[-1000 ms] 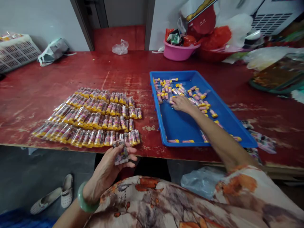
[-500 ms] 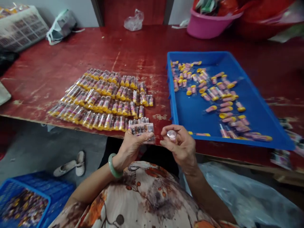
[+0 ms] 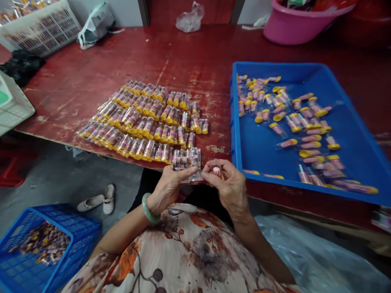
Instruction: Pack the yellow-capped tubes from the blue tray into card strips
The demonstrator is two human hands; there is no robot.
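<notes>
Rows (image 3: 143, 122) lie beyond the left hand (image 3: 168, 183), thumb pressed on cards (image 3: 187, 162) — beside them, the right hand (image 3: 230, 186) pinches one tube (image 3: 216, 171), handling that seems to need light fingertips — tray (image 3: 259, 146) right of those fingers

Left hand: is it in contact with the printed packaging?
Touching. The head view shows the thumb of the left hand lying across the front of the printed packaging.

Scuffed red table (image 3: 100, 53); smooth blue plastic tray (image 3: 262, 142); glossy clear wrappers (image 3: 149, 149).
</notes>
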